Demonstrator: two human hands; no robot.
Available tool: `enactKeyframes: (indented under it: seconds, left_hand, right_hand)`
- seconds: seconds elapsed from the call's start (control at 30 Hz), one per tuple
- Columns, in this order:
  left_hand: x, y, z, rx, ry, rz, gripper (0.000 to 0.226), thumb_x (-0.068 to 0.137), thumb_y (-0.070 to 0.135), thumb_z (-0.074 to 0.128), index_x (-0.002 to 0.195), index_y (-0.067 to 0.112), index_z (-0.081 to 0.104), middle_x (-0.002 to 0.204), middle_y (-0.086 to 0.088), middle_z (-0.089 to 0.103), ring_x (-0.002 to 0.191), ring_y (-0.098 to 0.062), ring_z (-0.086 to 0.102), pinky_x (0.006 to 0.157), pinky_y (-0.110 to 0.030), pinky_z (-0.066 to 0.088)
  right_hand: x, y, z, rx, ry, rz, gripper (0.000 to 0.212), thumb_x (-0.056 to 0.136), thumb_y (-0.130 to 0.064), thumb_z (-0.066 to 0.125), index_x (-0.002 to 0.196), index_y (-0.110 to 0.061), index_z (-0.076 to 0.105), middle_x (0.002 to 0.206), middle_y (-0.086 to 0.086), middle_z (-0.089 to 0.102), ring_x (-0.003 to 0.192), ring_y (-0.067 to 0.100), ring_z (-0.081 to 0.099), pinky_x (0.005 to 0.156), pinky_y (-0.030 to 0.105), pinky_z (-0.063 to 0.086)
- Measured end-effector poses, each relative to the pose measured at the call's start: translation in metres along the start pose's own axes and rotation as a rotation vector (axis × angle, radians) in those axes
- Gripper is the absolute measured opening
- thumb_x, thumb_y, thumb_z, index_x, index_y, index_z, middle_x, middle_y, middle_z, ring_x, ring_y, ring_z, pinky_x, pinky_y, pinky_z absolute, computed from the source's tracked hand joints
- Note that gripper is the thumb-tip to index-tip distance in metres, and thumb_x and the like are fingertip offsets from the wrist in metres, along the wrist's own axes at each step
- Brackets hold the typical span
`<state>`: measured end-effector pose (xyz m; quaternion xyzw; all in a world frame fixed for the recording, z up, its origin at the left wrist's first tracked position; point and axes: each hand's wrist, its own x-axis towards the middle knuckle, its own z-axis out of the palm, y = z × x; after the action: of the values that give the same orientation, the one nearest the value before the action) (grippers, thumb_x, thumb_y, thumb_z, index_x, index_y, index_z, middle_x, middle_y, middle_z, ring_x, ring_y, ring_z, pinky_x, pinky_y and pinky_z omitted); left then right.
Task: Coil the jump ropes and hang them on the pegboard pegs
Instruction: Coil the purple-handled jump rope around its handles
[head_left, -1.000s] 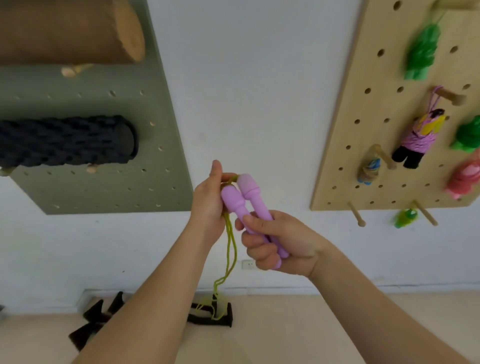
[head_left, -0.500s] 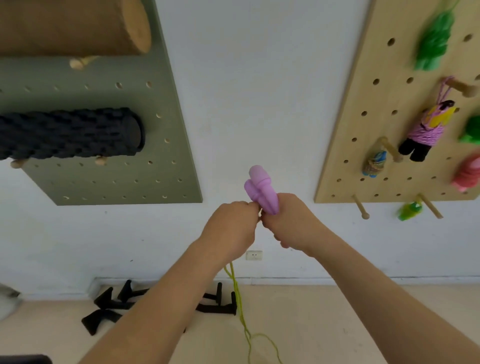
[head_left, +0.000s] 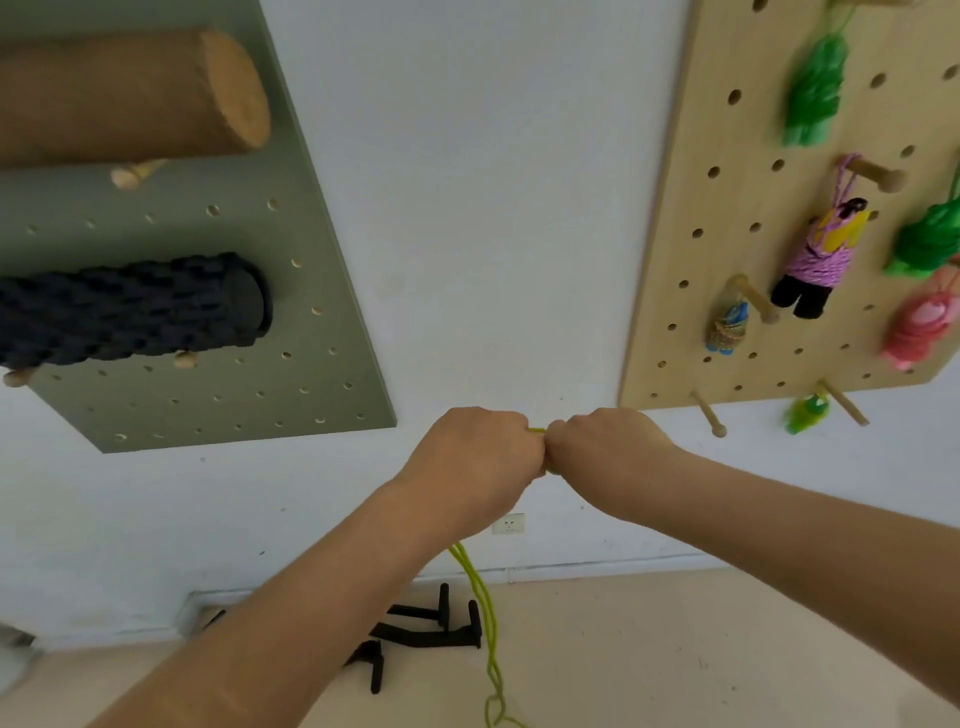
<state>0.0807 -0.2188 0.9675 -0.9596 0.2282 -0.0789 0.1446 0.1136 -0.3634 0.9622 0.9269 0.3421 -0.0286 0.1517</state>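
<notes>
While both fists are pressing knuckle to knuckle, the left hand (head_left: 475, 457) and the right hand (head_left: 608, 447) are each clenching around the yellow-green jump rope (head_left: 480, 597), a short stretch of which is showing between them. Whatever else the closed fingers are enclosing is hidden. Below the left wrist, the rest of the cord is hanging as a doubled strand and trailing loosely onto the floor (head_left: 675, 649), so coiling of this rope is judged to be only beginning. Up and to the right of the right hand, the wooden pegboard (head_left: 675, 312) is already carrying several wound bundles: a pink-and-black bundle (head_left: 818, 260), a green bundle (head_left: 813, 93), a coral bundle (head_left: 922, 330) and a small blue bundle (head_left: 727, 327). Just right of the right hand, at the board's lower edge, a bare peg (head_left: 707, 418) is standing free. Winding the hanging length, securing it and hooking it over a free peg are judged to be remaining.
</notes>
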Motion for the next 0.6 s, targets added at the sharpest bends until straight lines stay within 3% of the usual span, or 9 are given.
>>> enactKeyframes:
  seconds: [0.1,0.2,0.3,0.37,0.43,0.5,0.6]
  left_hand:
    - [0.001,-0.002,-0.004,-0.087,-0.099,0.093,0.037,0.101,0.042,0.035,0.099,0.02,0.065,0.078,0.003,0.056,0.068,-0.019,0.054,0.056,-0.031,0.035]
    - [0.001,-0.01,-0.017,-0.475,-0.231,0.038,0.026,0.094,0.041,0.052,0.089,0.025,0.072,0.076,0.007,0.069,0.073,-0.011,0.062,0.065,-0.028,0.048]
    - [0.005,-0.026,-0.022,-0.911,-0.278,-0.057,0.008,0.082,0.034,0.072,0.082,0.027,0.077,0.067,0.012,0.069,0.064,0.0,0.057,0.062,-0.018,0.045]
    - [0.005,-0.037,-0.021,-1.135,-0.265,-0.099,0.008,0.08,0.026,0.075,0.08,0.019,0.078,0.062,0.007,0.065,0.059,-0.002,0.052,0.058,-0.016,0.042]
    - [0.005,-0.044,-0.019,-1.345,-0.206,-0.132,0.009,0.075,0.025,0.076,0.075,0.016,0.076,0.061,0.003,0.062,0.058,-0.006,0.05,0.055,-0.016,0.041]
    - [0.004,-0.048,-0.014,-1.49,-0.114,-0.176,0.012,0.066,0.031,0.075,0.067,0.02,0.075,0.063,0.001,0.064,0.06,-0.01,0.052,0.055,-0.019,0.043]
    - [0.005,-0.049,-0.003,-1.666,-0.061,-0.251,0.013,0.062,0.033,0.074,0.061,0.02,0.074,0.065,0.001,0.067,0.061,-0.011,0.058,0.059,-0.024,0.047]
  right_hand:
    - [-0.006,0.007,0.0,-0.164,0.03,-0.163,0.017,0.09,0.004,0.038,0.088,-0.012,0.043,0.062,-0.001,0.033,0.049,0.014,0.029,0.045,0.027,0.02]
    - [-0.009,0.017,0.0,-0.236,0.076,-0.3,0.02,0.09,0.002,0.038,0.103,-0.01,0.049,0.063,0.0,0.032,0.048,0.016,0.03,0.045,0.028,0.016]
    - [-0.009,0.025,-0.002,-0.257,0.274,-0.384,0.014,0.073,-0.005,0.062,0.079,-0.017,0.056,0.057,-0.002,0.042,0.045,0.02,0.043,0.045,0.025,0.023]
    - [-0.006,0.033,-0.007,-0.209,0.414,-0.363,0.019,0.065,-0.005,0.061,0.07,-0.021,0.053,0.054,-0.004,0.045,0.046,0.02,0.046,0.045,0.028,0.029]
    - [-0.006,0.039,-0.011,-0.132,0.464,-0.352,0.019,0.065,-0.004,0.061,0.074,-0.02,0.055,0.056,-0.003,0.045,0.045,0.021,0.047,0.042,0.025,0.027]
    - [-0.007,0.04,-0.015,-0.047,0.425,-0.363,0.018,0.075,-0.015,0.069,0.085,-0.021,0.056,0.063,-0.003,0.05,0.048,0.022,0.052,0.042,0.024,0.022]
    - [-0.013,0.039,-0.02,0.078,0.271,-0.312,0.019,0.097,-0.044,0.046,0.103,-0.026,0.048,0.084,-0.007,0.055,0.072,0.018,0.055,0.056,0.028,0.029]
